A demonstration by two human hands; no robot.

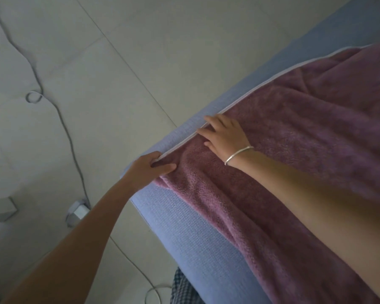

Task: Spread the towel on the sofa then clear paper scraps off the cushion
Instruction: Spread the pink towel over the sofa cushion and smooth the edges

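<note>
A purple fleecy towel (305,137) with a white hem lies across the blue sofa cushion (198,235), still wrinkled near its corner. My left hand (149,170) pinches the towel's corner at the cushion's edge, thumb on top of the fabric. My right hand (224,134), with a silver bangle on the wrist, lies flat on the towel along the white hem, fingers straight. No paper scraps show in this view.
A pale tiled floor (123,62) lies left of the sofa, crossed by a grey cable (62,119) that runs to a white adapter (78,212). A checked cloth (182,288) shows at the bottom edge beside the cushion.
</note>
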